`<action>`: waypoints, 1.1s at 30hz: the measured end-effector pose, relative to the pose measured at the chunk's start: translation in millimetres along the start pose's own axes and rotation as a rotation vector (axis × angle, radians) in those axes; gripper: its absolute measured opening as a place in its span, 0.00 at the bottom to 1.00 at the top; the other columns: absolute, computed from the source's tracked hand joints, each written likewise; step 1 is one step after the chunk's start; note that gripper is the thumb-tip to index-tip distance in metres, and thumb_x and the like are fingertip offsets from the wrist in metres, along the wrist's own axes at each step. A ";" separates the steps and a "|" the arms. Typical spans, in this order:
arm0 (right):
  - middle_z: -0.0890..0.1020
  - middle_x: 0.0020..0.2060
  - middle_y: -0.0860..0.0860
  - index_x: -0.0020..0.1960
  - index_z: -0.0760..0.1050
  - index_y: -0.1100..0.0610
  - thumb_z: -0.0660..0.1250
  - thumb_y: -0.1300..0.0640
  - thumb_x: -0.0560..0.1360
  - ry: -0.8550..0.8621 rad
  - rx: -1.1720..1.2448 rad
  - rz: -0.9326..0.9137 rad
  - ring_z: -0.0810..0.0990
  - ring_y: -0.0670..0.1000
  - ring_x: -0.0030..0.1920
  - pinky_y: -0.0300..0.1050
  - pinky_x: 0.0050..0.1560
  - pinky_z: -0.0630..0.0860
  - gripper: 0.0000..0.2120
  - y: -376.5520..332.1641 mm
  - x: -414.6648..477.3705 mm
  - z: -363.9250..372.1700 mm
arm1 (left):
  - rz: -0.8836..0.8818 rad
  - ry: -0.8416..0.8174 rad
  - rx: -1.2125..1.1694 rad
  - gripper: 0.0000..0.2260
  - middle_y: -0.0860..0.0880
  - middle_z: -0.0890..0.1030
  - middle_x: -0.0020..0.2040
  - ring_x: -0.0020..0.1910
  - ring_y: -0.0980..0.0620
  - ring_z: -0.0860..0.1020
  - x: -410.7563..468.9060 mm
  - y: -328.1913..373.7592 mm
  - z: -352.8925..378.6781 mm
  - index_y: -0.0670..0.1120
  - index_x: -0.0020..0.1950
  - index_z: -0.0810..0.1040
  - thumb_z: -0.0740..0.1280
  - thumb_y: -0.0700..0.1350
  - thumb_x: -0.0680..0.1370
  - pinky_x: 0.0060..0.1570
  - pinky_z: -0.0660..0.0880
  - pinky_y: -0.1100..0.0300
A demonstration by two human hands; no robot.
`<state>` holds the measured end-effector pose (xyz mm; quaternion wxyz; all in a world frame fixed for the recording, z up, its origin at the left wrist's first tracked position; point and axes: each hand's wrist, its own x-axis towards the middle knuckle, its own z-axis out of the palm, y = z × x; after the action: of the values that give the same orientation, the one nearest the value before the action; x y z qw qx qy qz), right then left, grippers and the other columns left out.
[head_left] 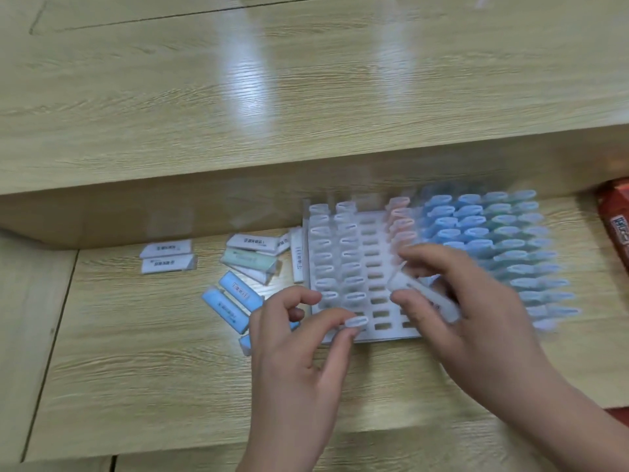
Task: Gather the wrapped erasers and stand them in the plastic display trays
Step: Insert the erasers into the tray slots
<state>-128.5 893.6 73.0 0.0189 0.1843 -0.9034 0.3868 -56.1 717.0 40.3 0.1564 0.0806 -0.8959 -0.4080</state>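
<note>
Head view. A white plastic tray (384, 330) is seen on the wooden table (136, 335), a little toward 4 o'clock from the middle of the picture. Its two left rows are filled with white erasers stood on end. The next rows are mostly bare holes, and a few pink erasers (401, 219) are stood toward its 1 o'clock corner. Blue erasers (476, 229) are packed just beside it at 3 o'clock. Loose erasers (252, 257) are left lying flat at the tray's 9 o'clock side, with two more white ones (168, 258) farther out the same way.

The top of a standing eraser (356, 322), at the tray's 6 o'clock edge, is pinched between the thumb and a finger of the left hand (296, 356). A white eraser (425, 299) is clamped between the thumb and fingers of the right hand (483, 311). It is held tilted over the bare holes, with its free end pointed to 10 o'clock. Whether that end touches the tray cannot be told, because the picture is blurred.

Things could go wrong here. If the tilted eraser is pushed down crooked, the hole may be missed or the pink erasers may be knocked. The light tray may be slid if it is pushed hard. The blue erasers may be tipped by the right hand, which is held close above them.
</note>
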 end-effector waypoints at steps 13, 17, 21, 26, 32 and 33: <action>0.77 0.41 0.38 0.55 0.72 0.42 0.71 0.56 0.73 -0.222 -0.082 -0.118 0.77 0.39 0.39 0.38 0.40 0.74 0.15 1.3 1.9 4.7 | 0.119 -0.017 0.123 0.09 0.50 0.73 0.60 0.55 0.50 0.72 -7.1 -10.1 -1.3 0.52 0.54 0.81 0.69 0.51 0.75 0.60 0.63 0.69; 0.81 0.38 0.39 0.51 0.73 0.46 0.75 0.53 0.70 -0.175 -0.224 -0.088 0.80 0.40 0.38 0.36 0.35 0.73 0.14 4.7 -1.0 15.5 | 0.119 0.026 0.065 0.08 0.50 0.74 0.59 0.57 0.51 0.73 -9.5 -15.5 0.4 0.52 0.54 0.80 0.70 0.48 0.75 0.61 0.63 0.70; 0.85 0.44 0.44 0.54 0.81 0.51 0.66 0.50 0.75 -0.122 -0.239 -0.229 0.80 0.44 0.45 0.33 0.44 0.70 0.10 6.4 -2.9 18.6 | 0.101 0.055 0.005 0.07 0.52 0.76 0.57 0.57 0.53 0.76 -9.5 -21.0 -1.4 0.53 0.54 0.79 0.68 0.47 0.77 0.58 0.69 0.67; 0.80 0.49 0.49 0.65 0.77 0.51 0.66 0.66 0.71 -0.069 -0.392 -0.404 0.80 0.53 0.43 0.44 0.29 0.75 0.24 10.4 -8.5 26.5 | 0.062 0.045 -0.068 0.06 0.55 0.78 0.54 0.53 0.56 0.79 -10.0 -25.5 -1.6 0.50 0.53 0.84 0.69 0.46 0.77 0.49 0.77 0.59; 0.74 0.53 0.54 0.71 0.69 0.52 0.60 0.67 0.69 -0.116 -0.574 -0.469 0.75 0.56 0.46 0.48 0.37 0.74 0.31 12.1 -10.5 28.2 | 0.149 0.023 -0.104 0.09 0.52 0.79 0.56 0.54 0.53 0.80 -7.3 -33.9 -6.9 0.51 0.57 0.83 0.70 0.42 0.77 0.51 0.77 0.58; 0.75 0.53 0.55 0.71 0.70 0.53 0.59 0.68 0.70 -0.085 -0.563 -0.480 0.74 0.56 0.47 0.49 0.42 0.73 0.31 8.1 -8.5 28.0 | 0.175 0.013 -0.109 0.10 0.51 0.79 0.57 0.54 0.53 0.80 -7.0 -36.7 -11.7 0.50 0.58 0.84 0.69 0.42 0.78 0.51 0.76 0.59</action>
<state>-120.4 881.7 46.2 0.1216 0.3944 -0.9053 0.1000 -44.9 686.7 18.3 0.2013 -0.0039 -0.8749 -0.4405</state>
